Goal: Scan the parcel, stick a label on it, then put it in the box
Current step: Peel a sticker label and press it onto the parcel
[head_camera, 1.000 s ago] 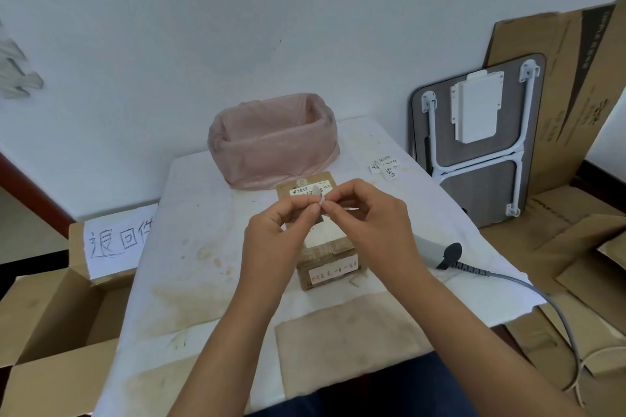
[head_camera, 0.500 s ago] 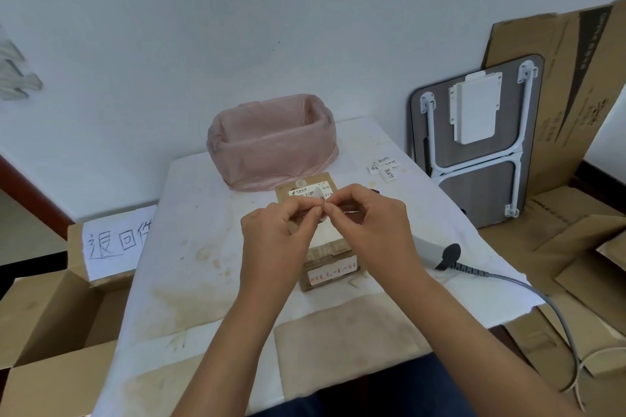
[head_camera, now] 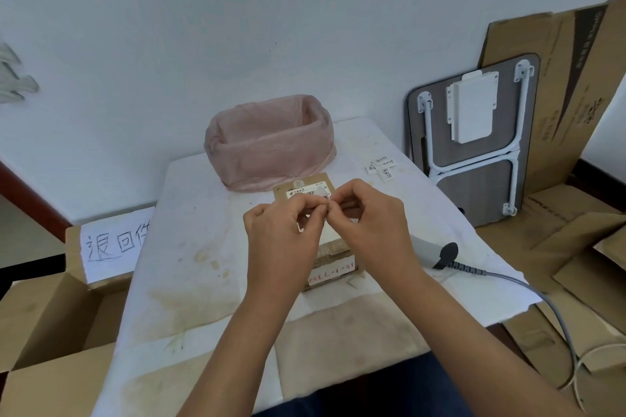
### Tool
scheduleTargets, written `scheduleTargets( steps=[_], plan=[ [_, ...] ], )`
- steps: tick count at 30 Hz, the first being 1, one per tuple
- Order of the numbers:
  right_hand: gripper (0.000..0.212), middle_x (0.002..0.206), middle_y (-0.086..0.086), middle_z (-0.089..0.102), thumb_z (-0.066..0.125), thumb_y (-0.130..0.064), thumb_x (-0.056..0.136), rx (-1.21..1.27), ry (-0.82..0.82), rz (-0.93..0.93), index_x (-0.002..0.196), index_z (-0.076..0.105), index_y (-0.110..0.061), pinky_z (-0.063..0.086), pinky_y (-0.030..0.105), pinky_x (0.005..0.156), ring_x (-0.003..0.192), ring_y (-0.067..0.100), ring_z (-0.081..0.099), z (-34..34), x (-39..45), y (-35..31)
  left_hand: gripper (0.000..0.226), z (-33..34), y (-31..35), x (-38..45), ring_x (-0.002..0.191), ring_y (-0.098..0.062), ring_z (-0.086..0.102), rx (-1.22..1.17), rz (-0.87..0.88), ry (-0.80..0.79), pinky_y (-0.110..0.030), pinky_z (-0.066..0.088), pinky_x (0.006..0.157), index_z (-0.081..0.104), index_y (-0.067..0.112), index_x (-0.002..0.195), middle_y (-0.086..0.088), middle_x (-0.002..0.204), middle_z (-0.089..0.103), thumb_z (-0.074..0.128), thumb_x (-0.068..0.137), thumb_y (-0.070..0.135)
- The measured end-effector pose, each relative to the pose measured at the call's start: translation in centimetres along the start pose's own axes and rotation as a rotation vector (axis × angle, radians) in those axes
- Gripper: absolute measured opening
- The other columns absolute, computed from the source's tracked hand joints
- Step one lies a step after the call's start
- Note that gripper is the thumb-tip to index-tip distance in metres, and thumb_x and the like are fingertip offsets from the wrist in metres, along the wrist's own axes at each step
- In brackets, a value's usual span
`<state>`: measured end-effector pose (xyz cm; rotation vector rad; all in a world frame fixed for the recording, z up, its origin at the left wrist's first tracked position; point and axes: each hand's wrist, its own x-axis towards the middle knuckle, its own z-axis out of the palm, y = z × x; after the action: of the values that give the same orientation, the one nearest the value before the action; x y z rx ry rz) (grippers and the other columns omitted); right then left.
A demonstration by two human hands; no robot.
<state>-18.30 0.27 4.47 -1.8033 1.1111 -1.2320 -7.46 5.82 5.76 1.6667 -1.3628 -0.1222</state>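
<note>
A brown cardboard parcel (head_camera: 333,256) with a printed shipping label on top lies on the white table (head_camera: 189,240), mostly hidden behind my hands. My left hand (head_camera: 283,240) and my right hand (head_camera: 367,223) meet just above it, fingertips pinched together on a small white paper label (head_camera: 323,201). A grey barcode scanner (head_camera: 437,252) lies on the table right of the parcel, its cable trailing off the edge. An open cardboard box (head_camera: 50,318) with a handwritten sign stands on the floor at the left.
A pink plastic-lined bin (head_camera: 271,142) stands at the back of the table. Several small white labels (head_camera: 381,167) lie at the back right. A folded table (head_camera: 474,145) and flattened cardboard (head_camera: 559,85) lean against the wall on the right.
Both hands stay pinched on the small label above the parcel; the fingers have shifted only slightly. The parcel and scanner have not moved.
</note>
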Motion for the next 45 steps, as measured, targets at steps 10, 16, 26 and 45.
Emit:
scheduleTargets(
  steps=[10,16,26,45],
  plan=[
    [0.002,0.074,-0.002,0.072,0.067,-0.008,0.086,0.234,-0.044,0.101,0.084,0.069,-0.007,0.052,0.011,0.069,0.069,0.001,0.069,-0.3,-0.2,0.1,0.012,-0.6,0.3,0.1,0.075,0.011,0.065,-0.222,-0.257,-0.070,-0.001,0.043,0.067,0.075,0.031,0.080,0.019,0.071,0.074,0.070,0.086,0.022],
    [0.008,0.077,-0.004,0.074,0.075,-0.016,0.081,0.337,-0.049,0.161,0.086,0.071,-0.010,0.054,0.014,0.072,0.074,0.004,0.072,-0.4,-0.4,-0.1,0.017,-0.4,0.2,0.1,0.075,0.006,0.065,-0.132,-0.169,-0.043,-0.010,0.047,0.077,0.071,0.040,0.079,0.020,0.074,0.071,0.067,0.088,0.027],
    [0.004,0.081,0.001,0.076,0.069,-0.012,0.086,0.327,-0.029,0.196,0.089,0.072,-0.011,0.059,0.023,0.078,0.077,0.011,0.074,-0.4,-0.3,0.2,0.013,0.0,0.3,0.0,0.076,-0.003,0.064,-0.099,-0.096,0.002,-0.051,0.049,0.089,0.067,0.045,0.077,0.022,0.076,0.070,0.062,0.085,0.036],
    [0.005,0.076,0.009,0.072,0.066,-0.006,0.087,0.596,-0.027,0.347,0.089,0.070,-0.002,0.058,0.021,0.074,0.074,0.014,0.071,-0.7,0.0,0.7,0.006,-0.2,-0.7,0.6,0.082,-0.009,0.072,-0.511,-0.397,-0.128,-0.015,0.051,0.074,0.076,0.017,0.090,0.002,0.083,0.078,0.070,0.087,0.018]
  ],
)
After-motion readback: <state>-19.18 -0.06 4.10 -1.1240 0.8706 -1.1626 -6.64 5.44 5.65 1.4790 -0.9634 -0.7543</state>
